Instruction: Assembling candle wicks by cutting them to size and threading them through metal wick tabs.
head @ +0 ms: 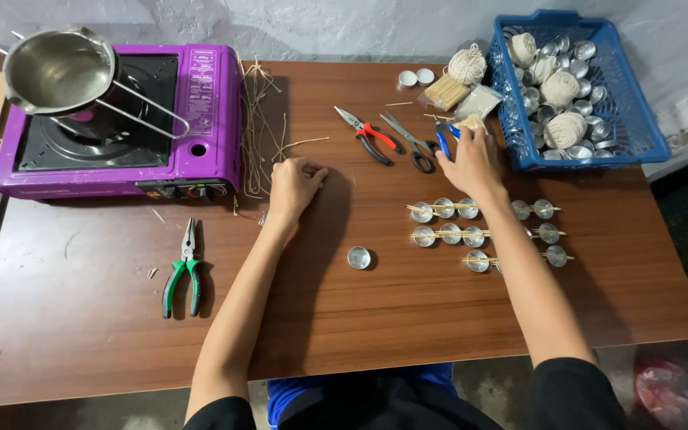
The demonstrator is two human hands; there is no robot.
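Observation:
My left hand [295, 183] rests on the brown table [81, 318] beside loose strands of pale string [260, 127], fingers curled; I cannot tell whether it pinches a strand. My right hand [471, 159] reaches toward a small pile of wooden sticks [471, 122] by the blue basket [591, 151], fingers spread, touching the pile's edge. Below that arm lie three rows of small metal cups [449, 233] with sticks laid across them. A single metal cup [358, 257] stands apart between my arms.
A purple portable stove [201, 103] with a steel pot [57, 72] sits at the far left. Green-handled pliers [183, 275], red-handled pliers [372, 135], scissors [412, 143], a string ball [467, 64] and a stick bundle [446, 91] lie about. The basket holds several cups and string balls.

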